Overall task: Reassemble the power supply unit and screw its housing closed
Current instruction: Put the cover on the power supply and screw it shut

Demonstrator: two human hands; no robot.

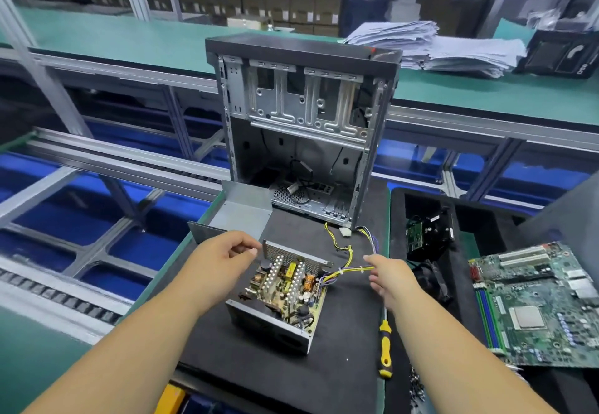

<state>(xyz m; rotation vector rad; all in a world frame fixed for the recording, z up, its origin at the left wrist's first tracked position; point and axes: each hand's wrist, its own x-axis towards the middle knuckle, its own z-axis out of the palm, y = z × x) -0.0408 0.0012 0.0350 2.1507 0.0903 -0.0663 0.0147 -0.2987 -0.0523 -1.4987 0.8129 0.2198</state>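
1. Head view: the left hand [223,253] hovered at 9 o'clock of the PSU [282,297], fingers loosely curled, holding nothing.
2. The right hand [390,276] had relaxed fingers touching the cables [348,269].
3. The PSU sat lidless on a black mat [340,365]: grey steel tray, perforated wall, crowded board exposed.
4. The bent steel cover [240,216] lay at 11 o'clock; the yellow-black screwdriver [385,345] at 4.
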